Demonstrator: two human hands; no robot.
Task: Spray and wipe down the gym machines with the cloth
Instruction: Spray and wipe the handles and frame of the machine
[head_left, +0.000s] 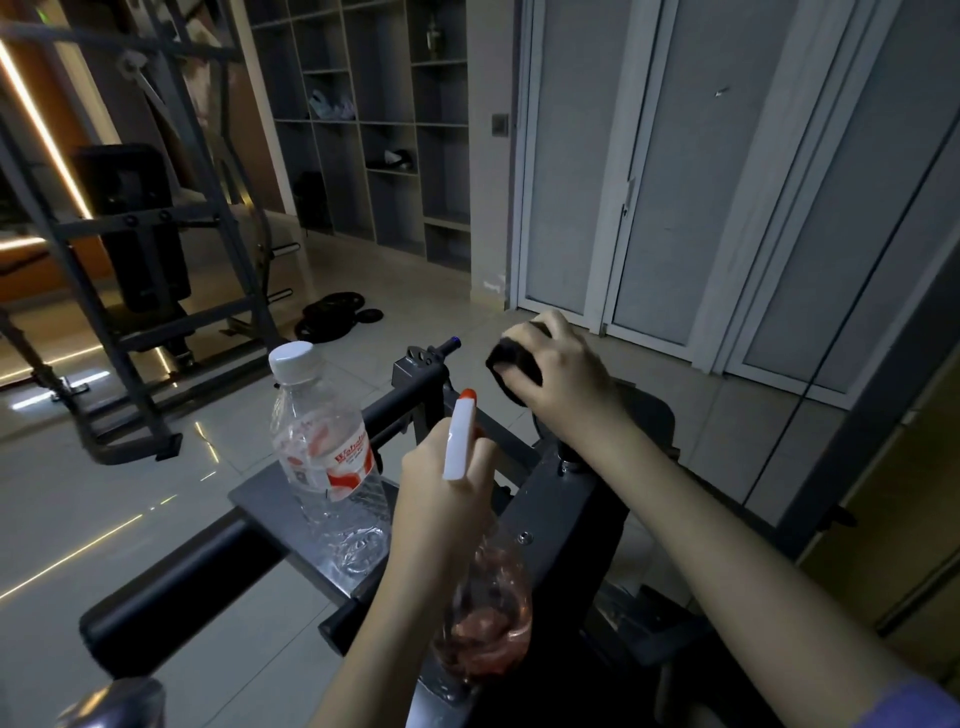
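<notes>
Nearest, the left hand (441, 496) curls round the spray bottle (491, 613), while farther right the right hand (566, 374) grips the dark cloth (511, 364) balled above the black machine (566, 509), so wiping seems underway, with the far-left rack (130, 312) likely still to do.

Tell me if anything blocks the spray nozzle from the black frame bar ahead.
Nothing visible does. The spray bottle in the left hand faces the frame bar. The water bottle stands left of that line; the right hand and cloth lie right of it.
</notes>
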